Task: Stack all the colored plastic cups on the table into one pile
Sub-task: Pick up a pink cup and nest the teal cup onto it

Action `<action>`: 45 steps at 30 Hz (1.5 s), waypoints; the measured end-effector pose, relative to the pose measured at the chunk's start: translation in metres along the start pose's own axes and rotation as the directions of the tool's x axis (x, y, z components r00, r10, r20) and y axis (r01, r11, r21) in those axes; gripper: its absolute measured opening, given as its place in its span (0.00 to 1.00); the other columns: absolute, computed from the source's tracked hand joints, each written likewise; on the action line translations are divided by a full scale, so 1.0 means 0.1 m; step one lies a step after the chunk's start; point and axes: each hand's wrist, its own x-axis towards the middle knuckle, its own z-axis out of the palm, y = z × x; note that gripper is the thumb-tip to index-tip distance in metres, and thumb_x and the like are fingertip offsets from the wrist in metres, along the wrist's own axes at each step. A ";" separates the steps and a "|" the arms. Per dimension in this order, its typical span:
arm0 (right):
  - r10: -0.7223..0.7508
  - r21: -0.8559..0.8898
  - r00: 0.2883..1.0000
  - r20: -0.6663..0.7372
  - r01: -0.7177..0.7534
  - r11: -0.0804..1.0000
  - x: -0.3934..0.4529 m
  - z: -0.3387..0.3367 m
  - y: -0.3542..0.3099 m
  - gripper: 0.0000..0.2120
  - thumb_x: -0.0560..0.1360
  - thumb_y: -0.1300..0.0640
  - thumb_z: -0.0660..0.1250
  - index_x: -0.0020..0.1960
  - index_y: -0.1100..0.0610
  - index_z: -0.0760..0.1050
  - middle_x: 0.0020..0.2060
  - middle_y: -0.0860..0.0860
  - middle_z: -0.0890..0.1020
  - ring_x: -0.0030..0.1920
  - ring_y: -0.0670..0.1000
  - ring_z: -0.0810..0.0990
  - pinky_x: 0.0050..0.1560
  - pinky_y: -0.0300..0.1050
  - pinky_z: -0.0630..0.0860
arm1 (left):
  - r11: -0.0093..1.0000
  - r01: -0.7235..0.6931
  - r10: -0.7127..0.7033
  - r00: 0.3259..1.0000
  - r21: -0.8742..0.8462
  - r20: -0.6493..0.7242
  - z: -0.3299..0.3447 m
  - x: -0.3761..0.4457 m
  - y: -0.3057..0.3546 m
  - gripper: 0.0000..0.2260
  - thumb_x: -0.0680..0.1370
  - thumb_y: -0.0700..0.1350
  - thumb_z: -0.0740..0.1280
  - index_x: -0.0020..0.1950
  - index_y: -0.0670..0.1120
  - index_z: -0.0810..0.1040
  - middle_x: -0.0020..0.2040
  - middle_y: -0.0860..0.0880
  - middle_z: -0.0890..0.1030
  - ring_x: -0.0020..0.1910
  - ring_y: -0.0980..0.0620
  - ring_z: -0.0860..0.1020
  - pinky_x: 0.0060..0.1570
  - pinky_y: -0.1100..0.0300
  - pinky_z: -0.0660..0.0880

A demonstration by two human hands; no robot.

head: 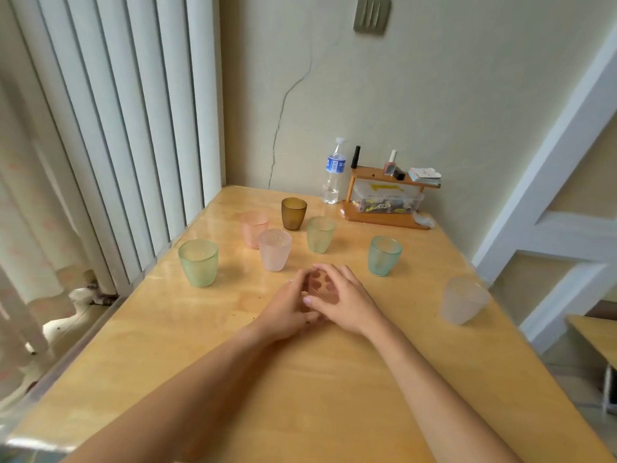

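Both the left hand (287, 307) and right hand (344, 300) were closed around a brownish cup (320, 286) at mid-tabletop (334, 379). Stacking had apparently just begun; the nearest pale pink cup (274, 249) looked the likely next pairing.

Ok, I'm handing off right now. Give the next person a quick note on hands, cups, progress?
Left hand and right hand both cup one brownish cup at table centre.
Standing apart, unstacked: two green cups, peach cup, pale pink cup, dark amber cup, teal cup, frosted cup near the right edge.
Done: no stack visible.
Left: nest all seven into one pile.
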 end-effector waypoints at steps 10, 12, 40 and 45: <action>0.021 -0.057 0.863 -0.504 -0.058 0.997 0.37 -0.59 0.43 0.16 0.75 0.51 0.71 0.60 0.56 0.79 0.55 0.53 0.79 0.56 0.54 0.80 0.60 0.51 0.77 | 1.000 0.004 -0.001 0.995 0.031 -0.098 0.05 0.08 -0.16 0.31 0.71 0.46 0.82 0.69 0.46 0.71 0.60 0.49 0.83 0.56 0.49 0.83 0.55 0.57 0.80; 0.107 -0.089 0.823 -0.557 -0.188 0.978 0.47 -0.68 0.59 0.18 0.74 0.55 0.73 0.62 0.58 0.76 0.60 0.56 0.76 0.62 0.60 0.75 0.63 0.50 0.71 | 0.999 0.012 -0.008 0.993 0.040 -0.116 0.06 0.08 -0.18 0.32 0.70 0.49 0.82 0.70 0.47 0.71 0.61 0.48 0.82 0.56 0.49 0.83 0.56 0.56 0.80; -0.025 -0.010 0.949 -0.315 0.023 1.000 0.30 -0.61 -0.15 0.35 0.69 0.46 0.78 0.72 0.49 0.71 0.62 0.49 0.73 0.61 0.49 0.74 0.62 0.45 0.73 | 0.998 0.035 -0.025 0.987 0.060 -0.159 0.05 0.06 -0.16 0.37 0.71 0.49 0.82 0.77 0.48 0.71 0.62 0.49 0.84 0.54 0.50 0.85 0.55 0.65 0.79; -0.080 -0.025 0.970 -0.230 0.076 0.997 0.22 -0.47 -0.26 0.35 0.69 0.46 0.78 0.72 0.50 0.71 0.64 0.47 0.72 0.65 0.47 0.73 0.63 0.46 0.75 | 0.999 0.040 -0.035 0.989 0.033 -0.145 0.06 0.03 -0.14 0.35 0.71 0.48 0.82 0.75 0.48 0.72 0.61 0.50 0.86 0.55 0.55 0.86 0.56 0.64 0.81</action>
